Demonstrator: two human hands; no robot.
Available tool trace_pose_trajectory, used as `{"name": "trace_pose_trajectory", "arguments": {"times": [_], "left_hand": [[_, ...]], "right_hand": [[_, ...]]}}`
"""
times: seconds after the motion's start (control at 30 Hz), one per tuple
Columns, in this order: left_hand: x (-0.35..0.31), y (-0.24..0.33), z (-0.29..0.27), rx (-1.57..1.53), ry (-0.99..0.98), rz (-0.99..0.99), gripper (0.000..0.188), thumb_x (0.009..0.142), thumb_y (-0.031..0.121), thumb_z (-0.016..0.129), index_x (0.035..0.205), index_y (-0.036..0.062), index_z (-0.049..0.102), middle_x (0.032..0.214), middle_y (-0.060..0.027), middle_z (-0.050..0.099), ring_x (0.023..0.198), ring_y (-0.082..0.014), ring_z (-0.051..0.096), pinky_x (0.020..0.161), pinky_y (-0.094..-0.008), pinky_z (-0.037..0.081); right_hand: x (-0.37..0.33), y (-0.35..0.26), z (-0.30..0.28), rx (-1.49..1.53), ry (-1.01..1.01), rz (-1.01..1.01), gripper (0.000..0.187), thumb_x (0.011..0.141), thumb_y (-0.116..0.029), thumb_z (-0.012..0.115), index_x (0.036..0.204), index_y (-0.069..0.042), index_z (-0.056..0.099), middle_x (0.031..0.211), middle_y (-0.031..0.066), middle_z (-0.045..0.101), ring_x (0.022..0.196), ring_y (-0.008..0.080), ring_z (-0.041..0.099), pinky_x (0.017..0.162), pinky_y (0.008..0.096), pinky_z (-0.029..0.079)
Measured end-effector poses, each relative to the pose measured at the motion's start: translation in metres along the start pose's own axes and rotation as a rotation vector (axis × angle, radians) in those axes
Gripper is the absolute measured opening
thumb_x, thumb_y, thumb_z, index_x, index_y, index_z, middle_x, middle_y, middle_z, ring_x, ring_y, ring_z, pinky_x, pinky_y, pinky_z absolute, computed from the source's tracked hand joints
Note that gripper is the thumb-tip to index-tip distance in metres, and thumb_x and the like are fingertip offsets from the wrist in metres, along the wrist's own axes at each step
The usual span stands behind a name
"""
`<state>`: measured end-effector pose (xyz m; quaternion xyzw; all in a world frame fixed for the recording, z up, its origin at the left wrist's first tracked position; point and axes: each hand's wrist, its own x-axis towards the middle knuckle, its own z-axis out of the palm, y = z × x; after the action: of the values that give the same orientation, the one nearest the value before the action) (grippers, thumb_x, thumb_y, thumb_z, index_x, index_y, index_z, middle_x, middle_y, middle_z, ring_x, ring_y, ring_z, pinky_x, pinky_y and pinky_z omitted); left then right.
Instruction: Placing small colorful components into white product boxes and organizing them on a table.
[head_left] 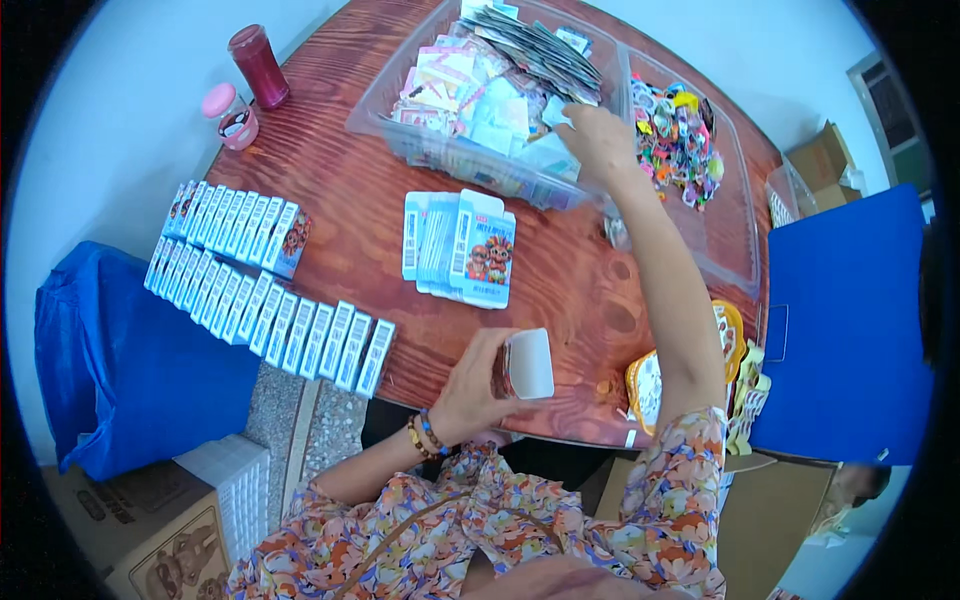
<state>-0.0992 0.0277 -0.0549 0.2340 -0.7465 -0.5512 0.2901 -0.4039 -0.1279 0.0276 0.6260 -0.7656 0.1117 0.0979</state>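
My left hand is wrapped round a small carton above the table's near edge; its pale flap faces up. My right hand reaches into a clear plastic bin, fingers bent together over pale blue packets. Whatever lies under those fingertips is hidden. The bin also holds a dark stack of packets and pinkish cards. Between bin and left hand, flat printed cartons lie in an overlapping pile.
Two rows of filled-out cartons stand at the left. Behind them are a pink-lidded jar and a red tumbler. A second bin holds colourful trinkets. Yellow-edged trays sit at the right edge.
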Motion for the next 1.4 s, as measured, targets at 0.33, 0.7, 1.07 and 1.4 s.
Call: {"name": "trace_pose_trajectory", "arguments": {"times": [0.33,0.7,1.07,1.4], "left_hand": [[-0.003,-0.012,-0.018,-0.073,-0.034,-0.083,0.092,0.070,0.032,0.089,0.143,0.0022,0.041,0.128,-0.0171,0.050,0.122,-0.0328,0.052,0.103,-0.0403,0.043],[0.012,-0.011,-0.017,0.131,0.183,-0.086,0.085,0.064,0.034,0.091,0.130,0.0021,0.048,0.119,-0.0184,0.054,0.115,-0.0381,0.053,0.098,-0.0465,0.044],[-0.003,0.008,0.025,0.466,0.170,0.099,0.083,0.062,0.029,0.092,0.127,0.0022,0.048,0.106,-0.0158,0.054,0.102,-0.0355,0.057,0.087,-0.0451,0.048],[-0.008,0.010,0.036,0.460,0.118,0.080,0.084,0.063,0.026,0.091,0.129,0.0042,0.044,0.108,-0.0160,0.051,0.104,-0.0365,0.056,0.086,-0.0463,0.050]], "right_hand": [[0.034,0.032,0.047,-0.115,-0.220,0.054,0.031,0.095,-0.028,0.054,0.099,-0.003,0.072,0.096,0.0233,0.071,0.096,0.0415,0.068,0.084,0.0531,0.053],[-0.139,-0.054,-0.088,0.946,0.389,0.291,0.013,0.097,-0.008,0.061,0.101,0.002,0.068,0.069,-0.0015,0.058,0.063,0.0074,0.059,0.056,0.0240,0.047],[-0.299,-0.088,-0.072,0.742,0.503,0.278,0.025,0.094,0.001,0.065,0.119,0.001,0.063,0.106,0.0078,0.072,0.079,0.0080,0.065,0.069,0.0236,0.056],[-0.330,-0.089,-0.056,0.596,0.615,0.222,0.028,0.093,0.004,0.067,0.120,0.003,0.062,0.091,0.0053,0.068,0.076,0.0058,0.064,0.065,0.0190,0.052]]}}
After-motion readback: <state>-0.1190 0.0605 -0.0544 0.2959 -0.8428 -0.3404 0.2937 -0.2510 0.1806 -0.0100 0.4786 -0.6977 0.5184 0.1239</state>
